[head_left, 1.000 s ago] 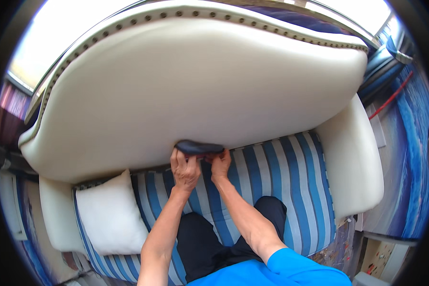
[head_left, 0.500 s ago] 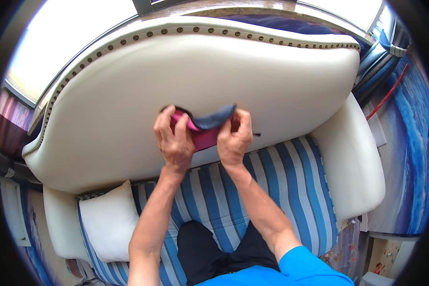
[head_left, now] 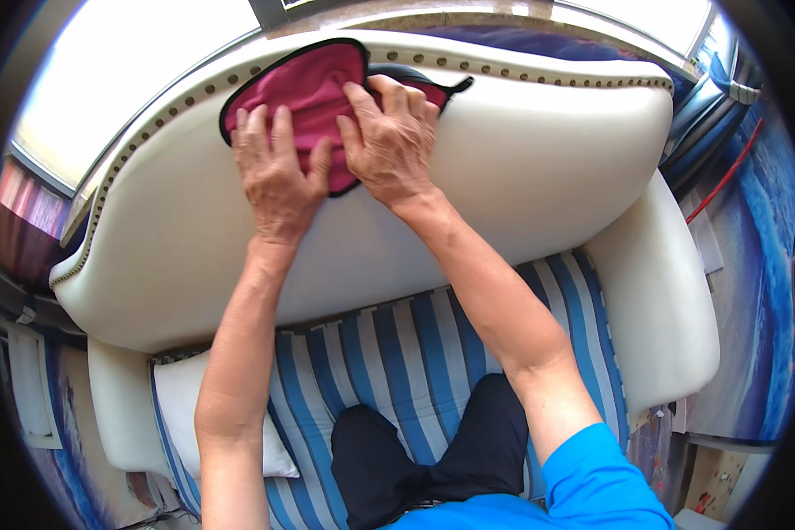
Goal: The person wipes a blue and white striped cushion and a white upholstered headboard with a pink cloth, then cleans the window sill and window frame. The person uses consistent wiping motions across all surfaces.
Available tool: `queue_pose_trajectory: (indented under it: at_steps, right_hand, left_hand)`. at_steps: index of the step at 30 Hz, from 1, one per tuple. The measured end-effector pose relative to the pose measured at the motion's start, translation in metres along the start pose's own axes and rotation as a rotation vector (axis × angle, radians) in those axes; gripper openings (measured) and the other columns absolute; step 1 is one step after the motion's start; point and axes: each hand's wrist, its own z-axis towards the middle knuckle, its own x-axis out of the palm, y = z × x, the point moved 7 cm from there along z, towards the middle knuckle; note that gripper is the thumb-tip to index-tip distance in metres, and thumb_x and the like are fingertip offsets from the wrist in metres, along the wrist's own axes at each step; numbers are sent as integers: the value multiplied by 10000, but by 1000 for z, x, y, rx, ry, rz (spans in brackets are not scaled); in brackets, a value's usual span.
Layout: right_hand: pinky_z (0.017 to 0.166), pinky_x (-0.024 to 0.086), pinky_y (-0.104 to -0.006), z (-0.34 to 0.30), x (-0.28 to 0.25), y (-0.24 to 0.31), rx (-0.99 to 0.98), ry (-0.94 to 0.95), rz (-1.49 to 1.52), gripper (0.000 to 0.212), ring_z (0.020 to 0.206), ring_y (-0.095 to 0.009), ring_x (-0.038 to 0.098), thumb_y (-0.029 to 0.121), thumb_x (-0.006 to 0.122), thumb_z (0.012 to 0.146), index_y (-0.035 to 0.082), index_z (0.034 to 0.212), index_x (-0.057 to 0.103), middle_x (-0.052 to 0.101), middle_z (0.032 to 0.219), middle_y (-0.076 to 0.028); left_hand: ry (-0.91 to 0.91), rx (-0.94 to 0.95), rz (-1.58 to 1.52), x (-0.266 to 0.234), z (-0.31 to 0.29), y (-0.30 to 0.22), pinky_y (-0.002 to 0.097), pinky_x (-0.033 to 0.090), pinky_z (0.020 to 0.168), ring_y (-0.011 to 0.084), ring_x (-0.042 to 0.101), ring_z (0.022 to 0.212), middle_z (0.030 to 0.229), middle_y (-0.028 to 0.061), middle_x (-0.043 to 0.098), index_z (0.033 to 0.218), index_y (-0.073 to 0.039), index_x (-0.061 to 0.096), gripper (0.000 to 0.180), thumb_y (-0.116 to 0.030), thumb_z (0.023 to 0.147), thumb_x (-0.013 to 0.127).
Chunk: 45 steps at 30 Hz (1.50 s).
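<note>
A pink cleaning cloth [head_left: 305,93] with black edging and a small black hanging loop lies spread against the upper part of the cream sofa backrest [head_left: 521,159]. My left hand [head_left: 278,181] rests on its lower left part, fingers apart and laid out on the fabric. On the right, my right hand [head_left: 393,141] has its fingers bent over a folded part of the cloth, where a bit of the blue-grey side shows. The fingertips of that hand are partly hidden in the fold.
A row of round studs [head_left: 442,62] follows the backrest's top edge, with a bright window [head_left: 141,62] behind. Below lie a blue-and-white striped seat cushion [head_left: 397,353] and a white pillow [head_left: 181,397]. A tied curtain [head_left: 724,88] hangs at the right.
Both hands have moved up the backrest with the cloth. It was bunched between them and is now opened out against the surface, its pink side showing. My left fingers have spread.
</note>
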Motion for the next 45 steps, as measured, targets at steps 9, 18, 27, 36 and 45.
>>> queue_pose_trajectory:
  at_steps: [9, 18, 27, 36, 45]
  right_hand:
    - [973, 423, -442, -176, -85, -46, 450, -69, 56, 386, 1105, -356, 509, 38, 727, 795, 59, 1174, 657, 561, 1180, -157]
    - [964, 462, -342, -358, -29, -100, 1489, -197, 543, 380, 1055, -224, 603, 33, 601, 891, 14, 1267, 550, 624, 1199, -137]
    - [881, 508, -370, -310, -70, -134, 1160, -140, 301, 354, 996, -302, 649, 40, 624, 848, -19, 1192, 566, 650, 1139, -178]
    - [698, 470, -377, -126, -113, -106, 543, -27, -2, 230, 779, -300, 548, -49, 601, 772, -1, 997, 604, 552, 896, -133]
    - [801, 454, -401, 40, -29, -70, 32, 138, 11, 229, 903, -284, 589, 89, 725, 794, 61, 1021, 718, 607, 934, -105]
  left_hand:
    - [236, 145, -226, 23, -142, -117, 544, 257, 1204, 433, 322, 1467, 1539, 232, 401, 1367, -3, 589, 580, -193, 825, 671]
    - [535, 500, -287, 50, -232, -153, 509, 280, 1212, 358, 351, 1451, 1518, 164, 439, 1332, -46, 628, 559, -80, 774, 618]
    - [523, 544, -368, 52, -208, -169, 466, 312, 1195, 313, 406, 1428, 1507, 140, 486, 1253, -24, 671, 455, -123, 812, 619]
    - [226, 140, -512, 36, -49, -152, 525, 329, 1194, 380, 409, 1427, 1465, 212, 504, 1114, -23, 731, 336, -189, 822, 747]
    - [203, 25, -202, 40, 55, -55, 495, 283, 1215, 398, 431, 1410, 1444, 241, 519, 1246, -2, 686, 459, -267, 875, 736]
